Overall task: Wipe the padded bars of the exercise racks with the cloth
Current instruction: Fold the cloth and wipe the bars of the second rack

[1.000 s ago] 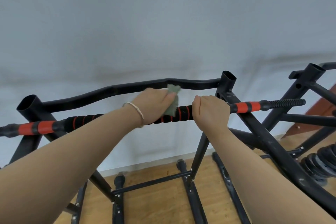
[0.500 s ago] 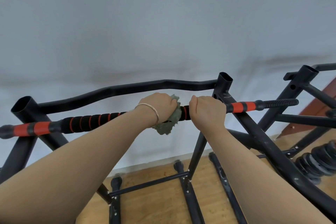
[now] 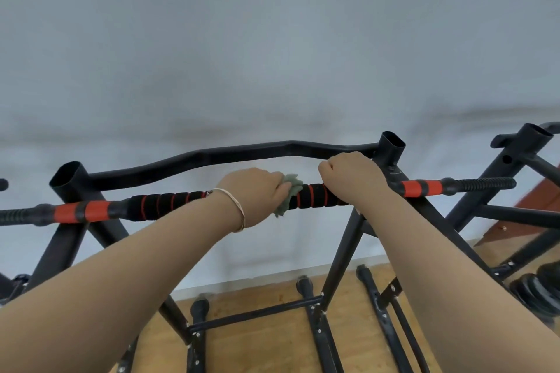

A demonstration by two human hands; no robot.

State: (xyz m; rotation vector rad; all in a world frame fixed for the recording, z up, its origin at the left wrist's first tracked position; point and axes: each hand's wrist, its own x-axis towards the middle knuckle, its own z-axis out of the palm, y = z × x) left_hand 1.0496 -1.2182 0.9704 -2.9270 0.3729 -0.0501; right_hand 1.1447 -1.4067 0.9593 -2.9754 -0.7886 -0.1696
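The padded bar (image 3: 230,201) runs crosswise in front of the person, its long axis left to right with the right end tilted slightly up; black foam ringed with thin red bands covers the middle, then a broad red-and-black section and a ribbed black end on each side; it lies across the top of the black exercise rack (image 3: 72,188), in front of the wavy rear crossbar (image 3: 212,157). The cloth (image 3: 289,197), a small grey-green wad, is wrapped over the foam just left of the bar's centre; the left hand (image 3: 257,194) closes around cloth and bar together, fingers curled over the top, a thin bracelet (image 3: 236,209) on its wrist. The right hand (image 3: 353,179) is a closed fist around the bare foam just to the right of the cloth, near it but not touching, apparently steadying the bar. From the wiping grip, the longer uncovered stretch of foam lies to the left, along the bar's own axis; to the right the other fist blocks the way after a few bands; so I judge the next stroke a slide leftward along the bar, or the right hand must shift first. A second rack (image 3: 527,142) stands to the right; weight plates (image 3: 542,288) lie below it on the wooden floor (image 3: 266,339). No brand, label or readable writing shows anywhere.
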